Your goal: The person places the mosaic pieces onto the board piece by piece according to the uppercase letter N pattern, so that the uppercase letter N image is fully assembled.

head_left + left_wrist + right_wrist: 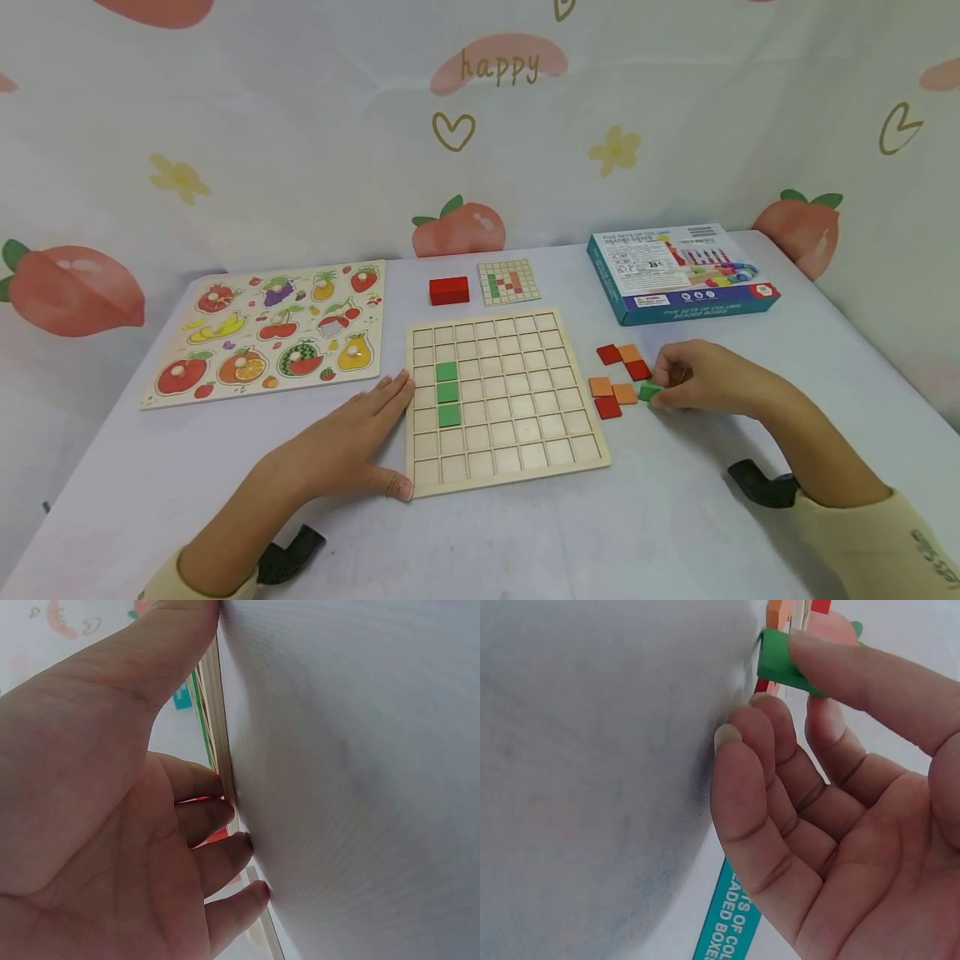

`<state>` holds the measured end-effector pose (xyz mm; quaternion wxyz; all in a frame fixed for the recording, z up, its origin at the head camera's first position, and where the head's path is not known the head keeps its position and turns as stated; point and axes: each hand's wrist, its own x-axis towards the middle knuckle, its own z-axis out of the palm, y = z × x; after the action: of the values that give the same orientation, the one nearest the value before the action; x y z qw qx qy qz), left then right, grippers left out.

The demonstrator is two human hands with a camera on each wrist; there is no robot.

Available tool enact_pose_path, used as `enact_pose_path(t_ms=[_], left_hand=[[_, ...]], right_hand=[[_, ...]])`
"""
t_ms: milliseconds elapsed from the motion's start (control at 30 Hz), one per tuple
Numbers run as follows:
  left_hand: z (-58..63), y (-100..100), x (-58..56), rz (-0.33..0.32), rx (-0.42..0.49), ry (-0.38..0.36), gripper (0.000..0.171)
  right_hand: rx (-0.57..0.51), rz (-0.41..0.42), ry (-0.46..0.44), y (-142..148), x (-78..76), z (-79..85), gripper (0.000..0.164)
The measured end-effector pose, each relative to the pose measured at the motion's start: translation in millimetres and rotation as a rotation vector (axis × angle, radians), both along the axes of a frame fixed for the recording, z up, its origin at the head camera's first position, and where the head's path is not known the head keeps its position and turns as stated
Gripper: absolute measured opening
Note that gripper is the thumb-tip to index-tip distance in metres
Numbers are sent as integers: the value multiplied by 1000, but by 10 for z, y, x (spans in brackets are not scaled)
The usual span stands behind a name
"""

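Three green tiles [447, 392] in grid [495, 388], right grip [701, 379] pinching seemingly one tile [777, 660]

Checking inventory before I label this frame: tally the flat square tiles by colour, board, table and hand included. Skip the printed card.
Green tiles: 4 (3 on the grid board, 1 pinched by the right hand)
Red tiles: 3, beside the board
Orange tiles: 3, beside the board
Total: 10
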<state>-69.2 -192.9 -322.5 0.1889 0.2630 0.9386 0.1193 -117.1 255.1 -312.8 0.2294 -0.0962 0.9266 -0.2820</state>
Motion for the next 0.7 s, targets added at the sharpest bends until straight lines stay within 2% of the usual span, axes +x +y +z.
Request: enact_pose_path(t_ms=[300,700], left_hand=[[-1,-7,9,-6,6,11,128],[-10,-5,1,4,-4,1,128]], right_hand=[[-38,-3,-30,-5,6,3,18],[-83,-44,-45,21,24,21,21]])
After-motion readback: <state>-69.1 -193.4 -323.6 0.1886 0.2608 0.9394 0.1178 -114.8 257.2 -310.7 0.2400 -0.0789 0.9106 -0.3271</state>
